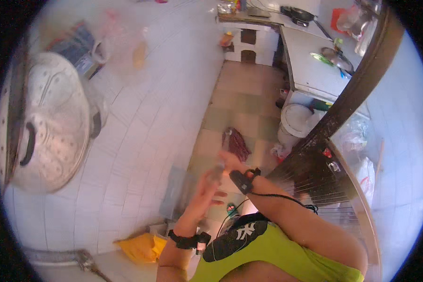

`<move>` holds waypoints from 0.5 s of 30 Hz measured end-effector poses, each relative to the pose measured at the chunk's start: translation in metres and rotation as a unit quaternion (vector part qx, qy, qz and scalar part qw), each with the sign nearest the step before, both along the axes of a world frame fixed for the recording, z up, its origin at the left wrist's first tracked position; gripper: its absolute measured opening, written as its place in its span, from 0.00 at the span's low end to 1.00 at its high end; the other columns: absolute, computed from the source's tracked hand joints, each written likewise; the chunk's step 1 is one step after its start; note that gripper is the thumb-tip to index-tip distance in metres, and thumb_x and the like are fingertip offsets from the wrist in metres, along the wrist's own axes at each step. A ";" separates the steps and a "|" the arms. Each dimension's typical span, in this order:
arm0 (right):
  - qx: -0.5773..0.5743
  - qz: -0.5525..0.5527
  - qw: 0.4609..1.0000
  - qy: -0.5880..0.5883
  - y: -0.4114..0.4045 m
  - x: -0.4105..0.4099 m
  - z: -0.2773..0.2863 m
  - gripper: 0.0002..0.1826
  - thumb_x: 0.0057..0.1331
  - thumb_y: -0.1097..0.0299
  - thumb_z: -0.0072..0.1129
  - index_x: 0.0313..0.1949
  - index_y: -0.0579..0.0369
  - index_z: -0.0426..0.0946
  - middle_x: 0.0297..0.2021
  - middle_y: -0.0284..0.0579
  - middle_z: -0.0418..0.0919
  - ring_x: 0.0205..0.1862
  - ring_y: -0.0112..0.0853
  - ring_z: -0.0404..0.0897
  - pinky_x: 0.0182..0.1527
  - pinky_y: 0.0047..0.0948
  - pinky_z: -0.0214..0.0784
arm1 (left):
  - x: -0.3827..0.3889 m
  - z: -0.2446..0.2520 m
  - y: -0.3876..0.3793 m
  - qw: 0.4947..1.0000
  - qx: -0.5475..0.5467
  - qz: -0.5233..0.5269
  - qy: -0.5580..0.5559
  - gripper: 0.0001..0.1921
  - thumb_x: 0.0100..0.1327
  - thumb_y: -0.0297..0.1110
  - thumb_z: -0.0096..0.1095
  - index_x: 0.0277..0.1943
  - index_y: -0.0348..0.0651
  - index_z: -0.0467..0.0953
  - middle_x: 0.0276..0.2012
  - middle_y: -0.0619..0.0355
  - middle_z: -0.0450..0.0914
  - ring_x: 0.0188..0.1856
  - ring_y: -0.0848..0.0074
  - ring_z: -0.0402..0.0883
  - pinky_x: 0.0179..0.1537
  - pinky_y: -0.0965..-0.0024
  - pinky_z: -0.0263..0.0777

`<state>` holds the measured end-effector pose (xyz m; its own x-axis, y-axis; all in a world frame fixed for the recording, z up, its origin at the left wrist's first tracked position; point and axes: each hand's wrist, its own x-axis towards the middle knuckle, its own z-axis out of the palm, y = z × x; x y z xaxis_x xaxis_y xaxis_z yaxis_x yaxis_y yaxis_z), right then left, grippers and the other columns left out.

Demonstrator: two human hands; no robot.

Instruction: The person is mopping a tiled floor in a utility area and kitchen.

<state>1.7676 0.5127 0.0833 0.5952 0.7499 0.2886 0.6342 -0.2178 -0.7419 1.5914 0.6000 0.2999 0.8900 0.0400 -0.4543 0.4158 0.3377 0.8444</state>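
My left hand (205, 190) is raised before my body, with some fingers spread; a small blurred greyish thing (216, 172) shows by its fingertips. My right hand (232, 163) is close beside it, blurred, with its fingers towards that same small thing. Which hand has hold of it, I cannot tell. Both wrists wear black bands with small devices, and a black cable runs from the right one. Beyond the hands a dark red cloth or bag (235, 143) lies on the tiled floor.
A large round metal lid (56, 123) with a black handle is at the left by the white tiled wall. A dark wooden frame (356, 88) crosses the right side. Behind it are a counter (306, 53) with pans and a white bucket (296, 120). A yellow bag (142, 247) is at lower left.
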 end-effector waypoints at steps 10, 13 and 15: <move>0.003 0.001 0.999 0.032 0.087 -0.010 0.021 0.24 0.35 0.67 0.63 0.35 0.56 0.68 0.29 0.50 0.73 0.31 0.45 0.73 0.31 0.35 0.65 | 0.021 -0.005 0.081 0.789 0.561 0.021 -0.251 0.19 0.52 0.27 0.56 0.48 0.47 0.65 0.38 0.51 0.68 0.31 0.64 0.75 0.29 0.69 0.70; 0.047 0.003 0.995 0.092 0.133 -0.034 -0.008 0.21 0.39 0.65 0.62 0.35 0.56 0.68 0.29 0.48 0.74 0.30 0.42 0.74 0.29 0.34 0.65 | -0.004 -0.009 0.125 0.748 0.653 -0.070 -0.092 0.19 0.50 0.27 0.55 0.47 0.43 0.64 0.32 0.48 0.69 0.30 0.56 0.73 0.30 0.62 0.69; 0.076 0.069 0.982 0.156 0.148 -0.029 -0.052 0.17 0.44 0.63 0.58 0.33 0.55 0.69 0.30 0.47 0.75 0.30 0.38 0.75 0.28 0.32 0.65 | -0.016 -0.019 0.138 0.705 0.663 -0.242 0.070 0.16 0.52 0.27 0.50 0.47 0.41 0.64 0.32 0.46 0.72 0.32 0.53 0.73 0.32 0.57 0.68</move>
